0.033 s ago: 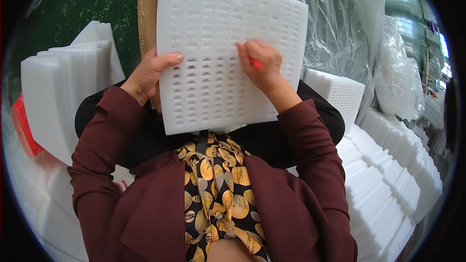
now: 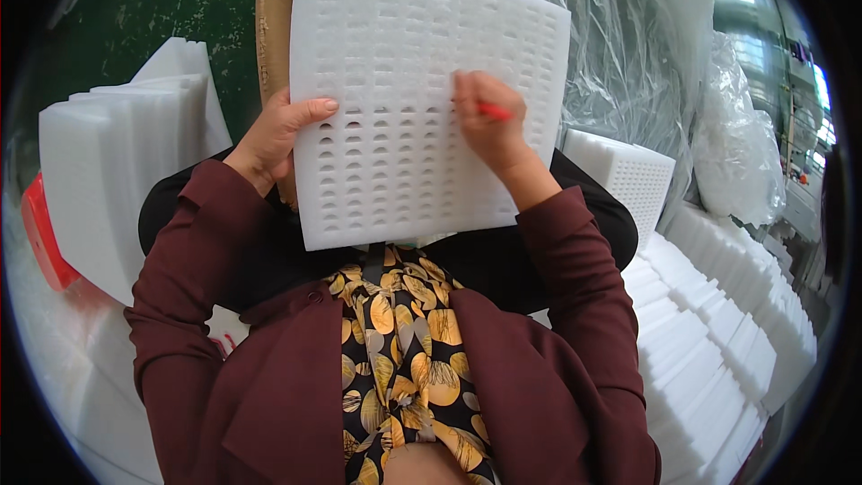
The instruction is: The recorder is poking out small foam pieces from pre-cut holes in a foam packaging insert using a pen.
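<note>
A white foam sheet with rows of small half-round cut slots tilts over my lap, its far part resting against a cardboard box. My left hand grips its left edge, thumb on top and fingers underneath. Over the middle right of the sheet, my right hand is closed round a slim red tool, pen-like in shape. The tool's tip is hidden by my fingers. Slots in the nearer rows look open and dark; those in the farther rows look mostly filled with foam.
The open cardboard box stands beyond my knees. White foam sheets stand upright at the left beside a red plastic object. At the right are a slotted foam stack, more piled foam sheets and clear plastic film.
My right hand has shifted slightly to the right over the sheet with the red tool, which now lies more level. My left hand and the foam sheet have stayed put.
</note>
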